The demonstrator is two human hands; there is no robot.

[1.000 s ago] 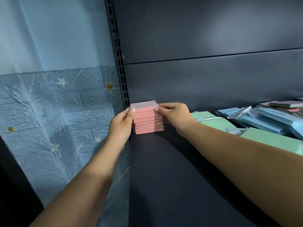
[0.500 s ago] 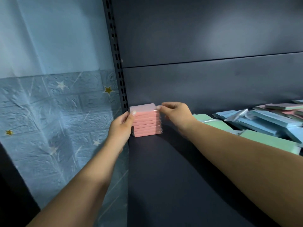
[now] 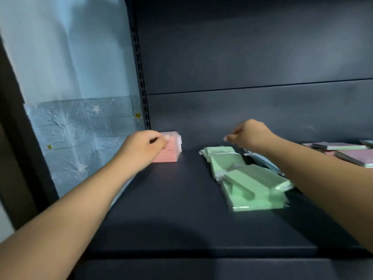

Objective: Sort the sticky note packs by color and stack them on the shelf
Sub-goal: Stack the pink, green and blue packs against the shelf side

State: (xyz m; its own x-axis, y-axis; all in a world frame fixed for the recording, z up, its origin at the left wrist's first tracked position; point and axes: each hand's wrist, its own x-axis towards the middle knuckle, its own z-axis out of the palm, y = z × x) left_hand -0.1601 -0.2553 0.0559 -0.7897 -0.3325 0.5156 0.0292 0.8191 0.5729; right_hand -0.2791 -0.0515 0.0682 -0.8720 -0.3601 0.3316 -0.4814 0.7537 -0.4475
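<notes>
pink stack (image 3: 168, 149) done-ish, far left corner of shelf (image 3: 171, 209). left hand (image 3: 141, 147) rests against it, fingers curled. right hand (image 3: 249, 134) hovers over green packs (image 3: 248, 180), loosely curled, holding nothing. green, blue (image 3: 262, 160), purple packs (image 3: 347, 154) on right not stacked yet.

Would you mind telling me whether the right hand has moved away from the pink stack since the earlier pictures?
Yes. The right hand has left the pink stack and moved rightward, now above the green packs.
</notes>
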